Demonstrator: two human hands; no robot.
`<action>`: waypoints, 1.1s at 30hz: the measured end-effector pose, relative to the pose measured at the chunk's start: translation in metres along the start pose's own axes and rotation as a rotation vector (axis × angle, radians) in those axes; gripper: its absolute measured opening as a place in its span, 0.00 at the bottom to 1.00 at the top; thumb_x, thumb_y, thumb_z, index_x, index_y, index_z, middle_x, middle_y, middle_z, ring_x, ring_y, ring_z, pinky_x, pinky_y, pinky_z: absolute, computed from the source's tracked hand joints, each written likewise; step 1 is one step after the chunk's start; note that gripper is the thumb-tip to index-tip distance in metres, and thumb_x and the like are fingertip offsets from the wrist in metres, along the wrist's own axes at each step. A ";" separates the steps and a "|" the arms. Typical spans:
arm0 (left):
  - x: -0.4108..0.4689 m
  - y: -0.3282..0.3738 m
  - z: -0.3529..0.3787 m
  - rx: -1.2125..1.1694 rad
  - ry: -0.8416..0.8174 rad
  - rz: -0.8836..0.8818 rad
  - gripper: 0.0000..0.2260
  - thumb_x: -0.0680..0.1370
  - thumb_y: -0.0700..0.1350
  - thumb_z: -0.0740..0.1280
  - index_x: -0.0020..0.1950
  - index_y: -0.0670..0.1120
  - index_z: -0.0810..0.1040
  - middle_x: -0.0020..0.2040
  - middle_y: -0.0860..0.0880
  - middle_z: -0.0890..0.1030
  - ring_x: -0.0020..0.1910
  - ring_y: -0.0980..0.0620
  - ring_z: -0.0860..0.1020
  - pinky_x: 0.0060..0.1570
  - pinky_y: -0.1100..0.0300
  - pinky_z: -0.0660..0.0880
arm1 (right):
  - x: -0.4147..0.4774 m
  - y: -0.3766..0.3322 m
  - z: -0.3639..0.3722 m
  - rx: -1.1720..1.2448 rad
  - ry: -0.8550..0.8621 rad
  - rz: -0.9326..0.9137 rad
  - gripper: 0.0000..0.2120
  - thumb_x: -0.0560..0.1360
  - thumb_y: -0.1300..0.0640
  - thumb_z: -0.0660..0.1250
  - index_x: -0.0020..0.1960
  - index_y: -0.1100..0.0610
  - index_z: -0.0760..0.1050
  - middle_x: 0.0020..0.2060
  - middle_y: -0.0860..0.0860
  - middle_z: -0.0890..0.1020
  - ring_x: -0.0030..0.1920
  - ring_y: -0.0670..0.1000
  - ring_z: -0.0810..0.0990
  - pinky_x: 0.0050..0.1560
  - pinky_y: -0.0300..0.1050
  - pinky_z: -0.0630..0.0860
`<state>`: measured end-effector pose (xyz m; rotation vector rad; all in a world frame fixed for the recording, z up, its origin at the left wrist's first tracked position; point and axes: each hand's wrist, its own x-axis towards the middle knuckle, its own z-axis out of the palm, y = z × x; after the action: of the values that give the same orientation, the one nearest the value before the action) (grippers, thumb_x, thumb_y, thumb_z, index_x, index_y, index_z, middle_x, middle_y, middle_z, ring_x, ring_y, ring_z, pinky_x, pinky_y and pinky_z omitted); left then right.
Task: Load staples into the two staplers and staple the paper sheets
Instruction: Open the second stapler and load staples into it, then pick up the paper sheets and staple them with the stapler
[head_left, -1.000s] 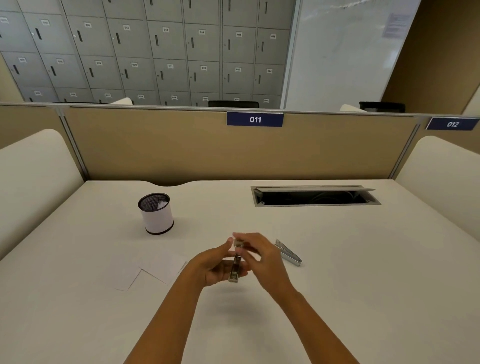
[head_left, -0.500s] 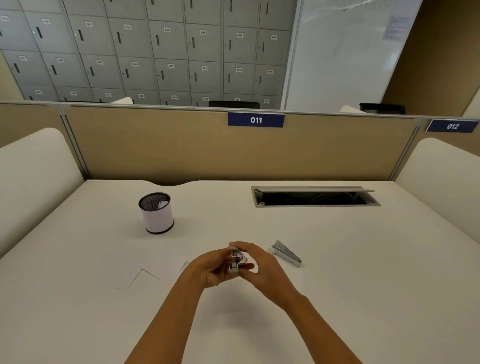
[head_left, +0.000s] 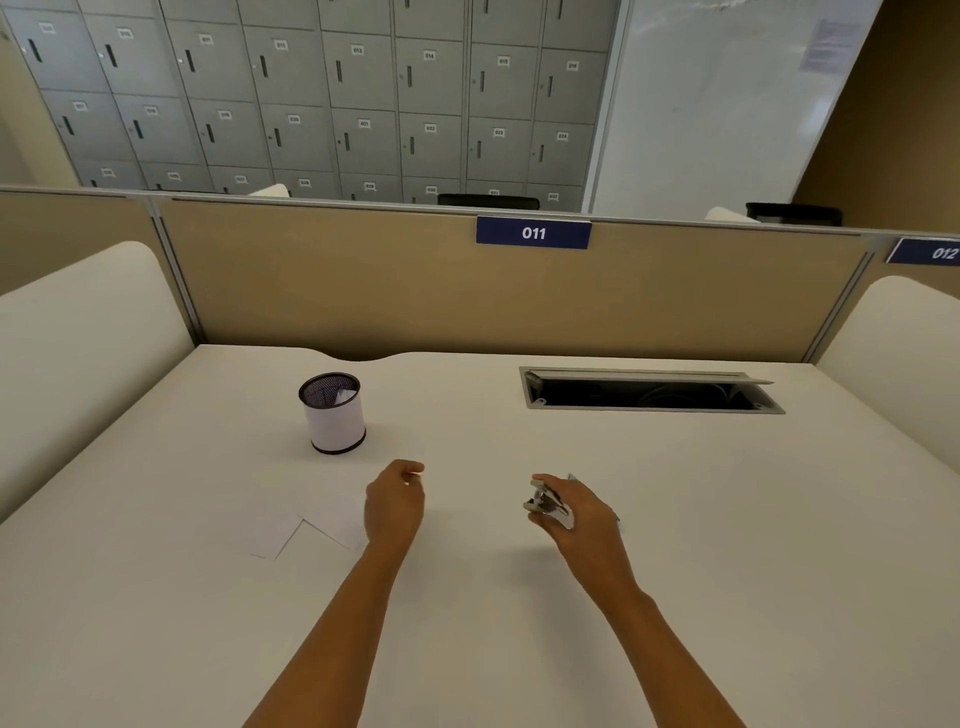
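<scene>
My right hand (head_left: 582, 514) grips a small silver stapler (head_left: 545, 505) just above the white desk (head_left: 753, 545), right of centre. A second silver stapler (head_left: 572, 476) lies on the desk behind that hand and is mostly hidden by it. My left hand (head_left: 395, 504) hovers left of centre with loosely curled fingers and nothing visible in it. It sits at the right edge of the white paper sheets (head_left: 296, 530), which lie flat and overlapping on the desk.
A mesh pen cup (head_left: 335, 415) with a white band stands at the back left. An open cable tray (head_left: 649, 395) is sunk into the desk at the back right. A tan divider panel (head_left: 363, 291) closes the far edge; padded side panels flank the desk.
Both hands held the small stapler together at the centre. Now they have parted: my right hand carried the stapler to the right, my left hand let go and moved left toward the paper.
</scene>
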<state>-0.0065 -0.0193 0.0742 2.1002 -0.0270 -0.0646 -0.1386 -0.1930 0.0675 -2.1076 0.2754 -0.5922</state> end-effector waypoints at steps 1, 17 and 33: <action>0.005 -0.007 -0.004 0.131 0.038 0.042 0.14 0.76 0.35 0.59 0.57 0.45 0.77 0.56 0.44 0.80 0.50 0.46 0.77 0.49 0.56 0.73 | -0.002 0.004 -0.001 -0.025 -0.010 0.014 0.21 0.71 0.63 0.71 0.60 0.46 0.74 0.52 0.44 0.79 0.52 0.30 0.75 0.55 0.20 0.65; 0.064 -0.060 -0.049 0.644 -0.053 -0.147 0.31 0.70 0.54 0.71 0.68 0.43 0.66 0.67 0.42 0.69 0.67 0.43 0.66 0.63 0.50 0.66 | -0.008 0.051 0.005 -0.702 -0.101 0.200 0.25 0.79 0.50 0.57 0.74 0.51 0.55 0.64 0.48 0.71 0.68 0.51 0.63 0.61 0.46 0.69; 0.062 -0.042 -0.042 0.210 0.084 -0.083 0.14 0.76 0.40 0.65 0.60 0.37 0.75 0.60 0.37 0.77 0.61 0.38 0.72 0.59 0.50 0.68 | -0.013 0.047 0.014 -0.668 0.031 0.155 0.24 0.78 0.52 0.60 0.72 0.54 0.61 0.70 0.50 0.67 0.69 0.54 0.64 0.65 0.48 0.63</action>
<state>0.0574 0.0346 0.0571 2.3115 0.1081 -0.0233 -0.1414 -0.2047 0.0180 -2.6787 0.7273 -0.4788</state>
